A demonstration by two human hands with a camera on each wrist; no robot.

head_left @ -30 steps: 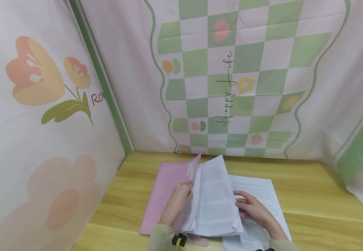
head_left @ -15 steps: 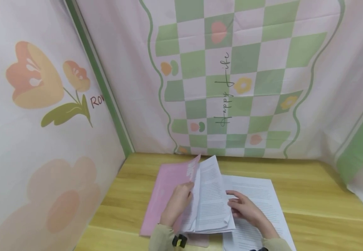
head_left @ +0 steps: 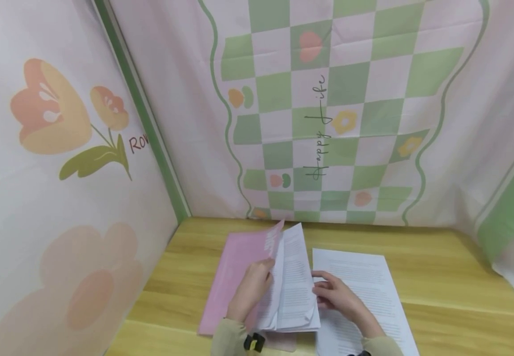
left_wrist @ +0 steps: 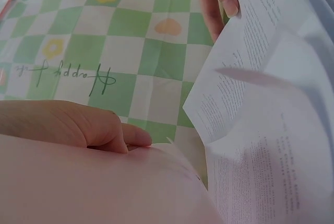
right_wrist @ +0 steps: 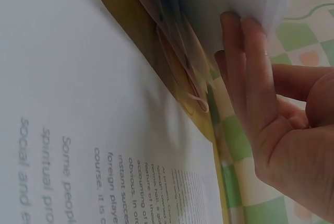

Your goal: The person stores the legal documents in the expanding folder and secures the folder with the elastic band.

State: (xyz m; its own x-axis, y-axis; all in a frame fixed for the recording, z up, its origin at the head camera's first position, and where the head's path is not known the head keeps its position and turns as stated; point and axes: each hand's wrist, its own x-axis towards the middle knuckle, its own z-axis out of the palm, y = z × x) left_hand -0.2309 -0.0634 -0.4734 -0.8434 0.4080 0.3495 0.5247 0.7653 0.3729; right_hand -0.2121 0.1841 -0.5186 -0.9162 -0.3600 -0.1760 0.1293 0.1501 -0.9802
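Checked curtain [head_left: 352,81] hangs behind the wooden table [head_left: 457,282]. The left hand [head_left: 251,287] pinches the edge of the pink folder [head_left: 232,272], whose cover partly hides that hand in its wrist view. Between the hands stand printed pages [head_left: 294,282], text too small to read; straight fingers of the right hand [head_left: 336,295] touch them. Beneath it, the loose sheet [head_left: 374,284] is cut off below. Compared with earlier, pages and right hand sit nearer the left hand, baring more sheet.
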